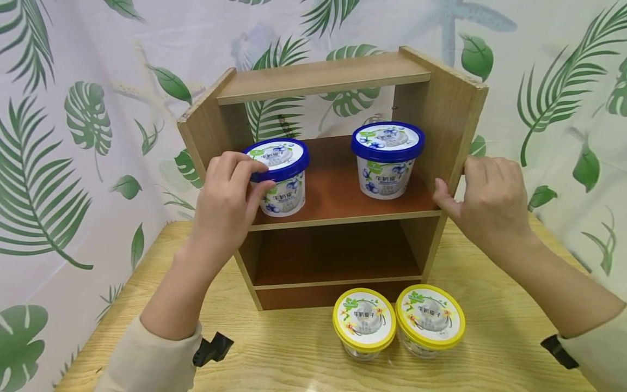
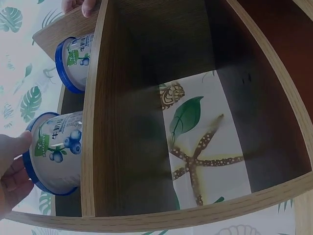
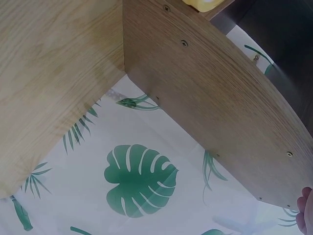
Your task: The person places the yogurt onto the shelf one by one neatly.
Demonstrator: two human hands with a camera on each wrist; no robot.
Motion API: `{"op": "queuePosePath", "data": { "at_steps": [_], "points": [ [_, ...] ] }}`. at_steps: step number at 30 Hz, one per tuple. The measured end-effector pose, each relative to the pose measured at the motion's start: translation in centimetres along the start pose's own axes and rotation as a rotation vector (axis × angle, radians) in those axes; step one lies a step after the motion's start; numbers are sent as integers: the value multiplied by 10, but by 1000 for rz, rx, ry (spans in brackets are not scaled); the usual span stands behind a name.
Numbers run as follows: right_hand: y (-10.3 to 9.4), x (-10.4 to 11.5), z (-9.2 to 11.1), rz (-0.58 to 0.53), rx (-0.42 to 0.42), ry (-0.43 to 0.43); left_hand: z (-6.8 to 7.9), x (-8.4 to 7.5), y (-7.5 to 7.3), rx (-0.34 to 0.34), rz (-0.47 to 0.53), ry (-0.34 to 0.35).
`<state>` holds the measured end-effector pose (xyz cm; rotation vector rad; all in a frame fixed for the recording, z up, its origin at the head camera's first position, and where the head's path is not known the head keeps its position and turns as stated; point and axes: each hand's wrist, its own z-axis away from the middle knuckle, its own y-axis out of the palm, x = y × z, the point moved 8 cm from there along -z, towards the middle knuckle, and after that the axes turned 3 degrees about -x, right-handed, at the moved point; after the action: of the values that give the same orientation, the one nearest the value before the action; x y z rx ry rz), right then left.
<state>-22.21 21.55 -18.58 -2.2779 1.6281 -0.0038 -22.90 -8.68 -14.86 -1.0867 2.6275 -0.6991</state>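
On the upper level of a small wooden shelf, two white tubs with blue lids and blueberry prints stand upright. My left hand holds the left tub by its lid, thumb at the near side and fingers over the rim. In the left wrist view, that hand is at the lid of the tub. The other blue-lidded tub sits near the right side panel. My right hand grips the front edge of this side panel, thumb inside and fingers outside.
Two tubs with yellow lids, one on the left and one on the right, stand side by side on the wooden table before the shelf. A leaf-printed cloth hangs behind and along the sides.
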Motion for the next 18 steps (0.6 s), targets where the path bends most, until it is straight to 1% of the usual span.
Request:
{"op": "queuePosePath", "data": {
  "at_steps": [6,13,18],
  "points": [
    [0,0,1,4,-1,1,-1,3,2,22,-22,-35],
    [0,0,1,2,-6,1,-2,11,8,56,-12,-118],
    [0,1,1,3,-6,1,-2,13,10,59,-29,-146]
  ]
}}
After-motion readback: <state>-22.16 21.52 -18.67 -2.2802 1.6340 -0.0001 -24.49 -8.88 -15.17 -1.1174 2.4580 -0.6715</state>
